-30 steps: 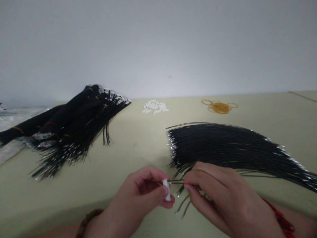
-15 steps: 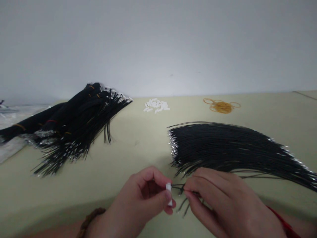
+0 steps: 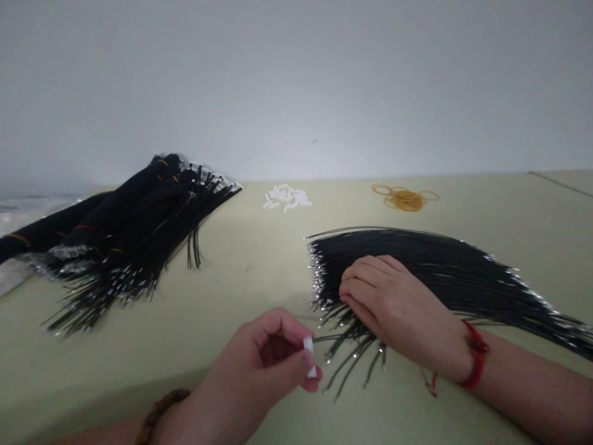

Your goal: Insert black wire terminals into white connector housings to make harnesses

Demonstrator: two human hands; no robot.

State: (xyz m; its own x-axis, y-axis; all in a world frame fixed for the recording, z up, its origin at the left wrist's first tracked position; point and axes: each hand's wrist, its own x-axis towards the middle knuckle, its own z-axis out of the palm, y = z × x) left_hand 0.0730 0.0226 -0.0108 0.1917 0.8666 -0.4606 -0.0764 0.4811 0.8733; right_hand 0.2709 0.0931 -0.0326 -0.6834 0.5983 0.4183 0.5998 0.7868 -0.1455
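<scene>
My left hand (image 3: 266, 371) pinches a small white plastic connector housing (image 3: 310, 358) between thumb and fingers. One or more thin black wires run from the housing's upper end toward the right. My right hand (image 3: 389, 303) lies over the near part of a wide spread of black wires (image 3: 417, 259), its fingers together and bent down onto them. Exactly which wires it grips is hidden under the fingers. Several loose wire ends with silvery metal tips fan out below that hand, close to the housing.
A small heap of white connector housings (image 3: 287, 196) lies toward the back. To its right sits a pile of yellow rubber bands (image 3: 405, 199). Banded bundles of black wires (image 3: 134, 228) are stacked on the left, partly over clear plastic bags (image 3: 18, 275). A wall (image 3: 296, 86) rises behind the table.
My right hand has left the spot beside the connector housing and moved up onto the spread of wires. More loose wire ends now fan out below it. My left hand still pinches the housing.
</scene>
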